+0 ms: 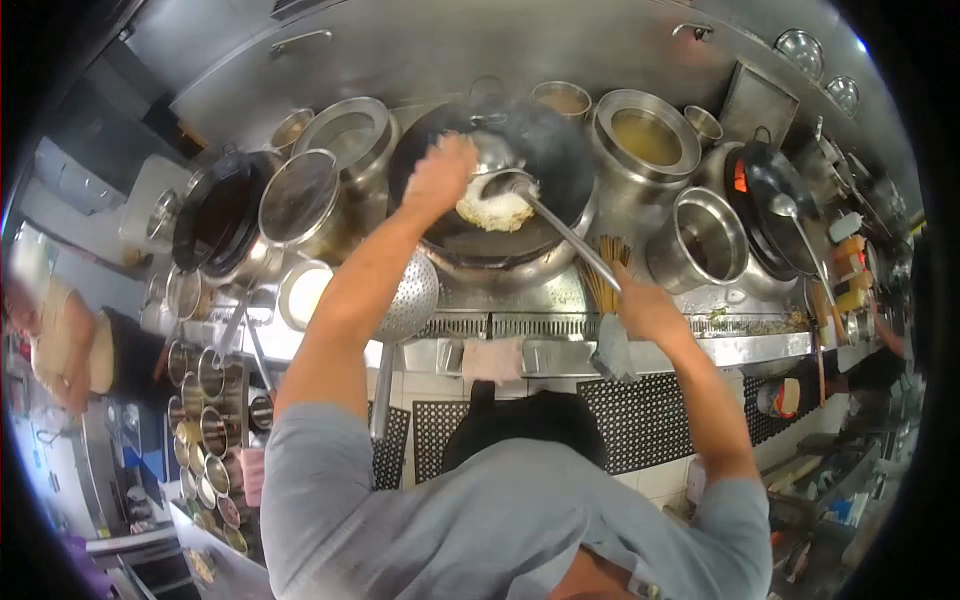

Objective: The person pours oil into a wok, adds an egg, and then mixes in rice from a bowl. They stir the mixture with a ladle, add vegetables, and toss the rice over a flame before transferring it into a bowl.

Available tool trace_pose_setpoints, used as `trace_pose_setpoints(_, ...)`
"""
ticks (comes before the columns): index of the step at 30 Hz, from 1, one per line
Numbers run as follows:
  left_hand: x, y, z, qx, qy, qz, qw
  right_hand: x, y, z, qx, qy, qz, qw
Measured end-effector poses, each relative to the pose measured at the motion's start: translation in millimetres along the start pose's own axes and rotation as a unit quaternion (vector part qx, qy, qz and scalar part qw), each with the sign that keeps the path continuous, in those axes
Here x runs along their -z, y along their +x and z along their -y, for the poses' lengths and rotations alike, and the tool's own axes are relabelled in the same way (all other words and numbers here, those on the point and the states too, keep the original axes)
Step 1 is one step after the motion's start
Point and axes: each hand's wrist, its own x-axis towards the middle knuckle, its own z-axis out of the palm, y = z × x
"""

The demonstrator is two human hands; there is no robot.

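Note:
My right hand (652,306) is closed around the long handle of a metal ladle (575,243). The ladle's round head reaches into the big dark wok (430,140), against pale, browned-edged food (497,211). Above the wok, my left hand (441,176) is smeared by motion, its fingers drawn in at the side of a shiny metal bowl (494,152). The bowl is tilted over the food, right by the ladle head. Faint steam rises at the back of the wok.
A perforated strainer (409,297) lies left of the wok. Metal pots (698,238) and another wok (775,200) stand to the right. At the counter's front hang a folded cloth (493,359) and a bamboo brush (606,272). A person (75,340) stands at far left.

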Motion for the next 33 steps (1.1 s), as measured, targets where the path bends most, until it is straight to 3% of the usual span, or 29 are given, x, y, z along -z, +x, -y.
trace_pose_setpoints(1,-4,-19,-5,-0.04,-0.002,0.018,0.999,2,3,0,-0.004,-0.003,0.012,1.0)
trace_pose_setpoints(3,7,-41,-3,0.106,-0.063,-0.135,0.983,17,23,7,0.011,-0.017,0.025,0.999)
trace_pose_setpoints(5,47,-84,-7,0.229,-0.11,-0.273,0.928,26,14,6,0.085,-0.051,-0.09,0.991)
trace_pose_setpoints(6,60,-113,-2,0.282,-0.168,-0.284,0.901,22,6,7,0.135,-0.057,-0.143,0.979)
trace_pose_setpoints(8,87,-181,5,0.383,-0.272,-0.323,0.822,4,2,10,0.281,0.102,-0.265,0.917)
trace_pose_setpoints(10,112,-255,-7,0.414,-0.517,-0.408,0.629,-20,-17,28,0.328,0.318,-0.101,0.884)
trace_pose_setpoints(12,135,-341,-39,0.438,-0.586,-0.45,0.512,-64,-29,46,0.351,0.392,0.081,0.847)
trace_pose_setpoints(14,136,-425,-99,0.466,-0.562,-0.533,0.428,-97,-49,65,0.411,0.346,0.257,0.803)
trace_pose_setpoints(16,115,-517,-168,0.502,-0.519,-0.589,0.363,-140,-71,76,0.489,0.317,0.337,0.74)
trace_pose_setpoints(19,104,-606,-309,0.508,-0.473,-0.673,0.256,-161,-95,96,0.525,0.19,0.479,0.678)
trace_pose_setpoints(22,96,-658,-433,0.505,-0.366,-0.774,0.111,-172,-126,141,0.632,0.027,0.479,0.608)
trace_pose_setpoints(24,113,-667,-504,0.48,-0.325,-0.813,0.053,-169,-167,181,0.681,-0.088,0.466,0.558)
trace_pose_setpoints(27,128,-689,-565,0.411,-0.204,-0.888,0.014,-174,-248,243,0.759,-0.179,0.404,0.478)
trace_pose_setpoints(29,130,-712,-592,0.383,-0.147,-0.912,0.009,-194,-304,278,0.888,-0.038,0.345,0.301)
trace_pose_setpoints(31,154,-737,-609,0.371,-0.047,-0.927,0.015,-180,-384,293,0.863,-0.065,0.388,0.316)
trace_pose_setpoints(33,171,-773,-628,0.376,0.035,-0.926,0.017,-175,-451,294,0.878,-0.059,0.375,0.29)
